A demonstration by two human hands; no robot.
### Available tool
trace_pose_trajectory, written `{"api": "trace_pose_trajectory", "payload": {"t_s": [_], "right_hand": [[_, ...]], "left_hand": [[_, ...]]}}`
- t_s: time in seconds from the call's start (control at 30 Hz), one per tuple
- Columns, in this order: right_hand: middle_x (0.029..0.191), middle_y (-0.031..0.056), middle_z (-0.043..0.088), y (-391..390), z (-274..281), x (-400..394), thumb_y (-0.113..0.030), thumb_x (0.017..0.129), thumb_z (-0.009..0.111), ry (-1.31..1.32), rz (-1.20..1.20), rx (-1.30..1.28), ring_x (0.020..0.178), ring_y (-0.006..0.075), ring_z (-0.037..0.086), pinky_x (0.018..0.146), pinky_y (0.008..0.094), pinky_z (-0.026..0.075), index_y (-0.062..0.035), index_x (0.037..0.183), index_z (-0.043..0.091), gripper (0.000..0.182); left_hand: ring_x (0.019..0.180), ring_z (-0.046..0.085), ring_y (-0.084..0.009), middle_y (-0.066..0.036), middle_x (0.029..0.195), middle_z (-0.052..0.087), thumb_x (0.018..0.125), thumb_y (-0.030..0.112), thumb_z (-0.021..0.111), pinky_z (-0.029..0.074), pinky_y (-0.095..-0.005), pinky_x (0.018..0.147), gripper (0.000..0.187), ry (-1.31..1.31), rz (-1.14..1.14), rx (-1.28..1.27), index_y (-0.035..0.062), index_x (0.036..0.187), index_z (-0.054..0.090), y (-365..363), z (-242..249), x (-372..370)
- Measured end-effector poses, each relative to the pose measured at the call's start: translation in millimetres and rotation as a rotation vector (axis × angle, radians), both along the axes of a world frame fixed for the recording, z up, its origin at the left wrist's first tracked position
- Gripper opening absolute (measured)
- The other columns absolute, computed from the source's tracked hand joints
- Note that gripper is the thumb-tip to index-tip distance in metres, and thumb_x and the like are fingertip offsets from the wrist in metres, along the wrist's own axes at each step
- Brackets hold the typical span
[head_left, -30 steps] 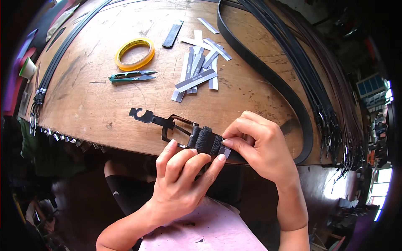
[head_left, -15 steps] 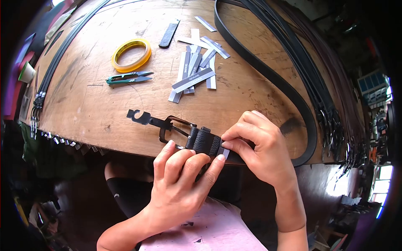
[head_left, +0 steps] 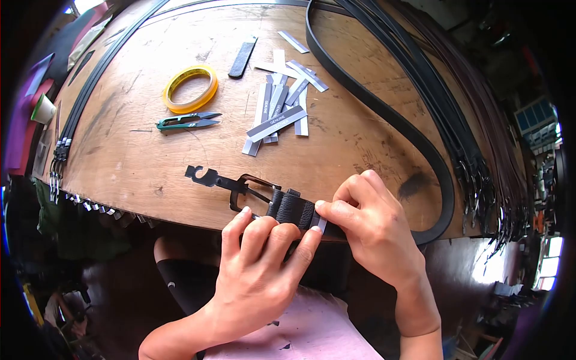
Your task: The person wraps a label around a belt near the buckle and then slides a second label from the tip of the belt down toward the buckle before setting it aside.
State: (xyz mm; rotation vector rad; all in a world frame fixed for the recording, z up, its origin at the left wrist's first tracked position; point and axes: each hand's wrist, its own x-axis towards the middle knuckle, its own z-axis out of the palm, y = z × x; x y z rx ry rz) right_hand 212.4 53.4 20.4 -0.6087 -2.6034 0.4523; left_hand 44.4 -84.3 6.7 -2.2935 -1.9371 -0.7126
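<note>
Belt point(head_left: 290, 207) nr worktop point(head_left: 132, 174) front edge: L hand point(head_left: 258, 279) holds it, R hand point(head_left: 373, 233) pinches label point(head_left: 320, 224), prob. fitting; next needs steady hold.

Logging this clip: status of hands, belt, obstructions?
Left hand on black belt, by buckle. Right hand at label strip. Nothing visibly blocking; thread snips lie apart.

The desk point(head_left: 138, 171) has a scuffed, stained wooden top with a curved near edge. Lying on it are a yellow tape roll point(head_left: 195, 108), green-handled snips point(head_left: 180, 123) just beside it, a dark flat strip point(head_left: 242, 59) and a loose heap of printed paper slips point(head_left: 277, 122). A black belt point(head_left: 393, 113) curves round the right half, flanked by bundled dark straps point(head_left: 418, 75), with more straps point(head_left: 90, 102) along the left.
</note>
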Motion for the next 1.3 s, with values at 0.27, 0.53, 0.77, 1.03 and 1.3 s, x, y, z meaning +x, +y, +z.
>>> {"api": "trace_pose_trajectory", "payload": {"t_s": [0.27, 0.53, 0.77, 1.03, 1.3], "right_hand": [[0.09, 0.0054, 0.056, -1, 1, -1, -0.009, 0.083, 0.078, 0.068, -0.029, -0.097, 0.088, 0.0248, 0.056, 0.078, 0.0386, 0.049, -0.0071, 0.098, 0.073, 0.015], [0.089, 0.0049, 0.056, -1, 0, -2, -0.011, 0.084, 0.078, 0.076, -0.054, -0.104, 0.088, 0.0247, 0.057, 0.079, 0.0389, 0.048, -0.0088, 0.096, 0.073, 0.013], [0.086, 0.003, 0.06, -9, -3, 1, -0.011, 0.082, 0.081, 0.13, -0.167, -0.171, 0.087, 0.0237, 0.057, 0.08, 0.0383, 0.045, -0.0089, 0.095, 0.077, 0.014], [0.084, 0.0026, 0.061, -11, -5, 4, -0.013, 0.079, 0.084, 0.163, -0.257, -0.222, 0.087, 0.023, 0.056, 0.083, 0.0377, 0.044, -0.0099, 0.089, 0.079, 0.013], [0.083, 0.0048, 0.062, -9, 2, -1, -0.009, 0.073, 0.084, 0.101, -0.281, -0.242, 0.09, 0.0245, 0.057, 0.084, 0.0394, 0.043, -0.007, 0.085, 0.078, 0.014]], "left_hand": [[0.105, 0.053, -0.0279, -0.005, 0.104, 0.058, 0.075, 0.008, 0.079, 0.043, -0.0506, 0.096, 0.044, 0.015, -0.012, -0.001, 0.011, 0.119, 0.074, 5, 7, 0], [0.103, 0.053, -0.0284, -0.005, 0.102, 0.059, 0.075, 0.015, 0.082, 0.043, -0.0484, 0.09, 0.05, -0.063, -0.043, 0.072, 0.0099, 0.123, 0.071, 4, -2, -6], [0.097, 0.052, -0.0261, -0.004, 0.097, 0.056, 0.076, 0.013, 0.08, 0.04, -0.0429, 0.085, 0.046, 0.046, -0.041, 0.036, 0.0112, 0.12, 0.071, 12, 3, -6], [0.093, 0.051, -0.0245, -0.003, 0.094, 0.054, 0.076, 0.01, 0.077, 0.04, -0.0412, 0.084, 0.043, 0.06, -0.04, 0.047, 0.0112, 0.119, 0.07, 14, 3, -6], [0.101, 0.056, -0.0255, -0.009, 0.099, 0.06, 0.086, 0.019, 0.063, 0.043, -0.0434, 0.095, 0.035, 0.049, -0.031, 0.064, 0.0009, 0.116, 0.064, 12, 5, -4]]}}
